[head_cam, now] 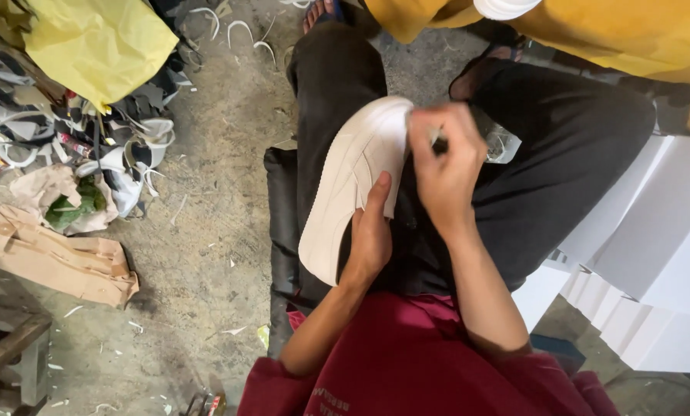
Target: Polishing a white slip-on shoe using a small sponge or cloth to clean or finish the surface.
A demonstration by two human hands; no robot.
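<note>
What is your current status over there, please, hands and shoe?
Left hand cradling white shoe on lap. Right hand pinching a small tool at its heel end. White boxes stacked to the right, clear of the hands.

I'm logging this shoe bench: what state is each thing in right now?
White shoe: sole side up, lying across the lap.
Left hand: grip closed on the shoe's side.
Right hand: grip closed on a small tool at the shoe's edge.
Yellow bag: crumpled.
White boxes: stacked, closed.
</note>
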